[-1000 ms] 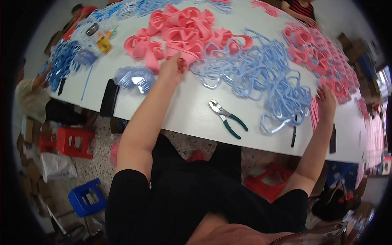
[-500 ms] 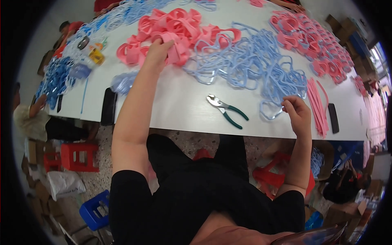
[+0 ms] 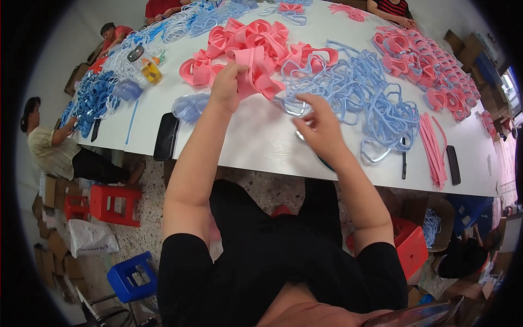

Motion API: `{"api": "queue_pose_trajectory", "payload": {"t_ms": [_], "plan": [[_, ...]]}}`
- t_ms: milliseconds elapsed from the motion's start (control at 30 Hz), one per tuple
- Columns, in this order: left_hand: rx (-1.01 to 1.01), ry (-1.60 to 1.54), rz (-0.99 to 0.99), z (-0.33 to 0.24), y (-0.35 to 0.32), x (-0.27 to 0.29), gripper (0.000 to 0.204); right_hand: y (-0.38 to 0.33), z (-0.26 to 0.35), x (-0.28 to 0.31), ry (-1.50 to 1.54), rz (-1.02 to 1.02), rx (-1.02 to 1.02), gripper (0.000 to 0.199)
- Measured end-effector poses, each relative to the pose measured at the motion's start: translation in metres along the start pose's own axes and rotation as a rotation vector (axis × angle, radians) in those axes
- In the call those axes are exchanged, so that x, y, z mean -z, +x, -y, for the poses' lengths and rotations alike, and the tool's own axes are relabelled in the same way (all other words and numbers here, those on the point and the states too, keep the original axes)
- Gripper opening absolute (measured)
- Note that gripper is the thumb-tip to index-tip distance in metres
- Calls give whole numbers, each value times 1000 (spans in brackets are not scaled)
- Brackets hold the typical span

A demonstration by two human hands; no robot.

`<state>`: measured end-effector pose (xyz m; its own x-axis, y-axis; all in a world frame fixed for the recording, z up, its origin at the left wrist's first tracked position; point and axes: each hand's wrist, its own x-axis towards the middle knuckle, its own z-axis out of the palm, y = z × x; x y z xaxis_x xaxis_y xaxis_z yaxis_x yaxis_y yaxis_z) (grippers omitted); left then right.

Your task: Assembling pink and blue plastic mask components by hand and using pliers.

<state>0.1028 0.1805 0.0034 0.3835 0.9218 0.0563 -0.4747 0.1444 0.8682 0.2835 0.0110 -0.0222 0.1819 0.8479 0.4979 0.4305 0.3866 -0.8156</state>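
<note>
My left hand (image 3: 226, 90) is closed on a pink band (image 3: 255, 68), a wide soft loop raised in front of the pink heap. To its right my right hand (image 3: 326, 131) reaches over the table, thumb and fingers apart, with nothing visible between them. Its fingertips are close to the lower end of the band and the edge of the tangled light-blue cords (image 3: 348, 82). Beneath the right hand lie pliers (image 3: 299, 134), mostly hidden by it. Behind the left hand spreads the heap of pink bands (image 3: 248, 35).
At left lie a black phone (image 3: 166, 137), clear plastic pieces (image 3: 189, 108) and a jar of yellow liquid (image 3: 151, 72). Pink strips (image 3: 433, 152) and a black bar (image 3: 453, 164) lie at right, below rows of pink bands (image 3: 430, 65). Other people sit around the table.
My left hand has lifted a pink band off the heap toward me. My right hand has moved left from the blue cords' near edge and now covers most of the pliers. The view has shifted slightly.
</note>
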Motion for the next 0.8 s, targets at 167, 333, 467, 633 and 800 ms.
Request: {"api": "queue_pose_trajectory", "payload": {"t_ms": [167, 333, 467, 633, 800], "plan": [[-28, 36, 44, -8, -46, 4, 19, 35, -29, -50, 52, 98, -58, 32], [-126, 398, -129, -32, -95, 27, 31, 48, -47, -46, 433, 32, -421, 17], [-28, -78, 73, -46, -127, 43, 46, 73, -34, -59, 314, 19, -406, 20], [100, -634, 320, -47, -148, 39, 53, 100, -53, -85, 54, -3, -340, 31], [73, -608, 442, -26, -154, 47, 57, 60, -3, -83, 72, 70, -197, 43]]}}
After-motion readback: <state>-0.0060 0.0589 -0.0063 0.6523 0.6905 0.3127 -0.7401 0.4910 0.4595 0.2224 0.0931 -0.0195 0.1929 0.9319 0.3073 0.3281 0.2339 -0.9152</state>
